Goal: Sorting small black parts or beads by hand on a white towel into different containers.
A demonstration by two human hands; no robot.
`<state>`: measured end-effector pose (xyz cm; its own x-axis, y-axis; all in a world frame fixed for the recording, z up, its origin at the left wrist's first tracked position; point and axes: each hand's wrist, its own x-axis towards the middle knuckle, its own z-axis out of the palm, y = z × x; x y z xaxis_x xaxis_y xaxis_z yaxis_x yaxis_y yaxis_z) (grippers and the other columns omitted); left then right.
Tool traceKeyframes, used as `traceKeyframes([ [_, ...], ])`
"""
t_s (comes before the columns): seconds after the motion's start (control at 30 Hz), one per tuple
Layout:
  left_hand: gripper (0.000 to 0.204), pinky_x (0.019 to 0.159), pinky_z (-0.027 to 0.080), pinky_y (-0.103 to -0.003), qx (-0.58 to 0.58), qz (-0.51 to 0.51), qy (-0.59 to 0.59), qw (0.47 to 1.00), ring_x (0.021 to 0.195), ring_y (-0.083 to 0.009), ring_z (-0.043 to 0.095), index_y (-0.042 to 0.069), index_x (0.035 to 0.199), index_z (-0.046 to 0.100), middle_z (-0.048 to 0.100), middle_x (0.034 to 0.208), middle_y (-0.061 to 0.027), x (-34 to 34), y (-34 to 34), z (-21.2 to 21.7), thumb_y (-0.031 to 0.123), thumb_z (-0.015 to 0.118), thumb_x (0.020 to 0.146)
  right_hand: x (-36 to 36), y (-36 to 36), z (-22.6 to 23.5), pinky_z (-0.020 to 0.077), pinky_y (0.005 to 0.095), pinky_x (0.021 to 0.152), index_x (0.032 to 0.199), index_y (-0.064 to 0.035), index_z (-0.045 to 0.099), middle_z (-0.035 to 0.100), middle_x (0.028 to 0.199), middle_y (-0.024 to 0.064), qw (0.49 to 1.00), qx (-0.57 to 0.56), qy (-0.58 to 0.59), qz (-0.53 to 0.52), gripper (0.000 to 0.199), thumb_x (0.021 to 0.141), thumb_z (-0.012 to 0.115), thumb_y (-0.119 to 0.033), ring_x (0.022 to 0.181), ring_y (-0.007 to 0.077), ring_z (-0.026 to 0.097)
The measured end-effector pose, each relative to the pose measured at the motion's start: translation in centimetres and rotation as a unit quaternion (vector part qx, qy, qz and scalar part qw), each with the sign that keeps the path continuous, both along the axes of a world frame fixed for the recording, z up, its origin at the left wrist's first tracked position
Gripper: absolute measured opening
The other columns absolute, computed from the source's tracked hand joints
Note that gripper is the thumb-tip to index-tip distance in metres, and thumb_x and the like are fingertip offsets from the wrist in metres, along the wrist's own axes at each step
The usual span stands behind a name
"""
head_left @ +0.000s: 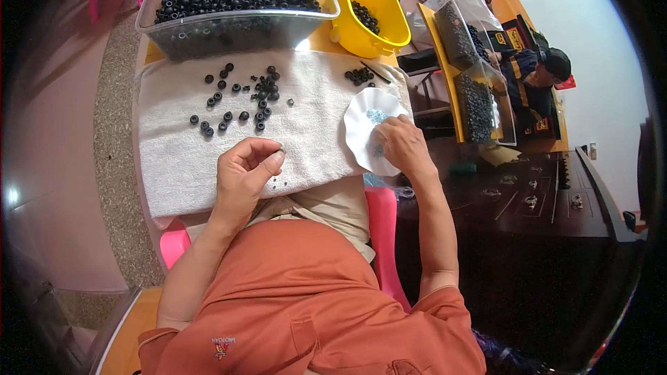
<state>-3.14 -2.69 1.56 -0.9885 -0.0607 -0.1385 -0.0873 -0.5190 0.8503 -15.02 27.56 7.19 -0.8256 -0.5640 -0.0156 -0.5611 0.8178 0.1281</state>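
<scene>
Bits could spill if the right hand, grip unclear, tips the plate, while the left hand pinches a dark piece.

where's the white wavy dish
In the head view, the white wavy dish sits at the towel's right, below the yellow tub, under the right hand.

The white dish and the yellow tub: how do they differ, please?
The white dish has a wavy rim; the yellow tub, a smoother one. The dish holds pale-blue bits, the tub black pieces. The tub looks deeper than the dish. Both are open on top.
</scene>
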Motion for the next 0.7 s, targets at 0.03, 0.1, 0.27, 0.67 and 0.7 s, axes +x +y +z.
traceKeyframes([
  [0.03,0.012,0.071,0.051,-0.024,-0.001,0.001,0.001,1.000,0.073,-0.0091,0.062,0.000,0.098,0.065,0.066,0.084,-0.0030,0.0,0.0,0.0,0.007,0.068,0.089,-0.1,0.0,-0.1,0.0505,0.0412,0.079,0.084,-0.0075,0.069,0.066,0.088,0.0095,1.000,-0.001,0.001,0.001,0.013,0.083,0.056,-0.009,0.089,0.0320,0.060],
  [0.1,0.012,0.071,0.051,-0.024,0.001,-0.001,-0.001,1.000,0.073,-0.0091,0.062,0.000,0.099,0.065,0.066,0.084,-0.0031,0.0,0.0,-0.1,0.007,0.068,0.089,-0.3,0.0,-0.1,0.0498,0.0422,0.078,0.081,-0.0074,0.066,0.064,0.085,0.0107,1.000,0.002,-0.013,-0.008,0.013,0.082,0.054,-0.008,0.087,0.0328,0.060],
  [0.27,0.012,0.069,0.050,-0.023,0.003,-0.001,-0.001,1.000,0.073,-0.0075,0.060,0.000,0.098,0.066,0.066,0.083,-0.0021,0.2,0.2,0.0,0.005,0.068,0.088,-0.6,0.2,-0.3,0.0488,0.0427,0.080,0.082,-0.0063,0.066,0.064,0.086,0.0127,0.999,-0.006,-0.032,-0.004,0.013,0.083,0.053,-0.007,0.089,0.0339,0.059],
  [0.67,0.013,0.070,0.052,-0.024,0.030,-0.013,-0.011,0.999,0.074,-0.0089,0.061,0.001,0.099,0.066,0.066,0.086,-0.0028,0.1,0.1,-0.5,0.008,0.068,0.089,0.4,-0.5,-0.5,0.0481,0.0432,0.078,0.098,0.0004,0.062,0.061,0.093,0.0180,0.984,-0.167,0.050,0.036,0.016,0.083,0.057,0.003,0.090,0.0373,0.059],
  [0.7,0.012,0.070,0.053,-0.024,0.037,-0.017,-0.016,0.999,0.074,-0.0090,0.062,0.002,0.099,0.066,0.066,0.086,-0.0029,0.1,0.1,-0.5,0.008,0.068,0.089,0.5,-0.5,-0.5,0.0484,0.0428,0.077,0.098,0.0007,0.062,0.061,0.092,0.0181,0.982,-0.179,0.052,0.030,0.015,0.083,0.058,0.003,0.088,0.0383,0.059],
])
